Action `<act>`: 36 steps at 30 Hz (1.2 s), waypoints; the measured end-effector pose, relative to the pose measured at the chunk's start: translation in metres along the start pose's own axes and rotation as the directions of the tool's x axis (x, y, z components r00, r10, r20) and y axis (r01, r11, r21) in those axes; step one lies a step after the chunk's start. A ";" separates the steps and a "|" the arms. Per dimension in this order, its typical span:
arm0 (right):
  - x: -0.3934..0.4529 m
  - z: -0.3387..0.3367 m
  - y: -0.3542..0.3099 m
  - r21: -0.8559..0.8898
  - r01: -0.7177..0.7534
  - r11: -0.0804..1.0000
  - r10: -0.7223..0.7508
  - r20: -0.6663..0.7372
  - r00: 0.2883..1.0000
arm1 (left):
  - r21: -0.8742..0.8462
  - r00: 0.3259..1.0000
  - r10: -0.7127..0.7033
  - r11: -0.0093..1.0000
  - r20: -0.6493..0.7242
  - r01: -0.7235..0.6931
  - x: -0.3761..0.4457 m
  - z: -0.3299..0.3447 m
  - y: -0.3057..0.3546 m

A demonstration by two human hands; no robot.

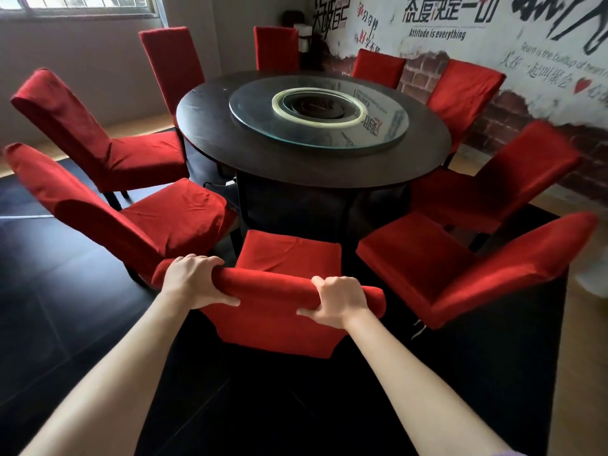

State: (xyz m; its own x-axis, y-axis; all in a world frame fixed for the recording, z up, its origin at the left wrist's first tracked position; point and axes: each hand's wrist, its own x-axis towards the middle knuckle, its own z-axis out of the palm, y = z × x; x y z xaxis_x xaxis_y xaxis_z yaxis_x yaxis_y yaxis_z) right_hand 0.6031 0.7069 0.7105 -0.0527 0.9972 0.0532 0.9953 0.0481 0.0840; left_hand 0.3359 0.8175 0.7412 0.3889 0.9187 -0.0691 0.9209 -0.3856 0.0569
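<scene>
A red-covered chair [289,255] stands right in front of me, its seat facing the round dark table [210,126]. My left hand [192,279] grips the left end of its padded top rail, fingers curled over the far side and thumb on the near side. My right hand [339,301] grips the same rail near its right end in the same way. Both arms reach straight forward.
Several more red-covered chairs ring the table, the closest ones at left [148,225] and right [444,278] of mine. A glass turntable [256,126] lies on the table. The floor is dark, with a painted wall [526,54] at right and a window at upper left.
</scene>
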 end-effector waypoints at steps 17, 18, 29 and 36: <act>0.001 0.008 0.054 -0.068 0.040 0.997 -0.041 -0.012 0.999 | 0.007 0.997 -0.004 1.000 -0.083 0.005 0.001 0.027 0.037; 0.000 0.008 0.053 -0.064 0.024 0.998 -0.025 -0.011 1.000 | 0.033 0.997 0.010 0.999 -0.075 -0.007 0.003 0.026 0.036; 0.007 0.003 0.007 0.012 -0.075 0.997 0.075 -0.011 0.997 | 0.119 0.987 0.140 0.984 -0.076 -0.130 0.019 0.015 -0.008; 0.012 0.001 -0.019 -0.008 -0.116 0.993 0.116 -0.007 0.993 | 0.125 0.984 0.173 0.978 -0.049 -0.166 0.024 0.010 -0.033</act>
State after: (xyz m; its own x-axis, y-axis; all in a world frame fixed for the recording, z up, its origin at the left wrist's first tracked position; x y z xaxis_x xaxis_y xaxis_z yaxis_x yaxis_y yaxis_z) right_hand 0.5832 0.7183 0.7085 0.0627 0.9956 0.0693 0.9940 -0.0685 0.0847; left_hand 0.3153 0.8516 0.7273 0.5411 0.8409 -0.0096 0.8393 -0.5407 -0.0576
